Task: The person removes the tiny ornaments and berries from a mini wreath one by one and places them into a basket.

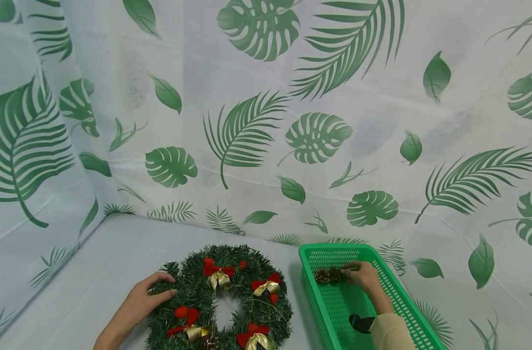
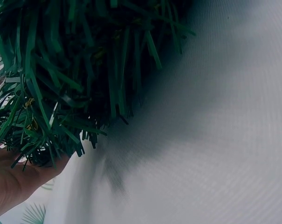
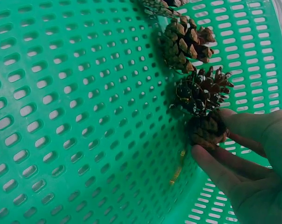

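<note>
A green Christmas wreath [image 1: 191, 270] with red and gold bows lies on the pale table. My left hand [image 1: 139, 301] grips its left edge, thumb and fingers around the tinsel needles. The left wrist view shows that hand [image 2: 24, 175] under a tuft of greenery. Inside the green plastic basket [image 1: 336, 246], my right hand [image 1: 364, 277] reaches to the far end. Its thumb and fingers pinch a small brown pine cone [image 3: 206, 133], the nearest one of a row along the basket wall. A white-flecked pine cone [image 3: 201, 93] sits right beside it.
Another brown pine cone [image 3: 182, 44] stands further along the row, with one more partly cut off by the frame. A short gold strip [image 3: 178, 168] lies in the basket. A leaf-printed white cloth [image 1: 248, 194] rises behind the table.
</note>
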A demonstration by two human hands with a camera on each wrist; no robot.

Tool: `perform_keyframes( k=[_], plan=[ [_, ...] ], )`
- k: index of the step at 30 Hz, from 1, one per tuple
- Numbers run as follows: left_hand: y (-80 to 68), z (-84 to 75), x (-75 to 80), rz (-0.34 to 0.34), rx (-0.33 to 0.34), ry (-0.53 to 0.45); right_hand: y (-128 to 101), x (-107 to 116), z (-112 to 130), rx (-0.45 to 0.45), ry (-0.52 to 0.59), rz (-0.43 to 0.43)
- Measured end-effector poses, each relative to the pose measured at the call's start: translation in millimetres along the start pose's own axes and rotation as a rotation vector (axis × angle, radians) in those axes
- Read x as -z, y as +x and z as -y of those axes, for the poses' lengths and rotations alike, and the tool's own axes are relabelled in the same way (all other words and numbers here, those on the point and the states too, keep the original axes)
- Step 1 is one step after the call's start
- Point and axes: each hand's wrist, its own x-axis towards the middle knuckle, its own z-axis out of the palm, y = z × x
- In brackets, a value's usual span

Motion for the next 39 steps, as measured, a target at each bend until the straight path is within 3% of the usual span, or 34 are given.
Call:
perform_keyframes(
  k=[15,28,39],
  plan=[
    [-1.7,1.6,0.8,0.0,-0.004,0.003,-1,1,-6,-0.015,0.004,0.001],
    [-0.1,0.6,0.0,0.001,-0.045,0.012,-9,15,5,0.025,-0.125,-0.028],
    [-1.1,0.0,0.9,0.007,-0.039,-0.006,-16,23,16,0.043,-0.114,-0.015]
  ],
)
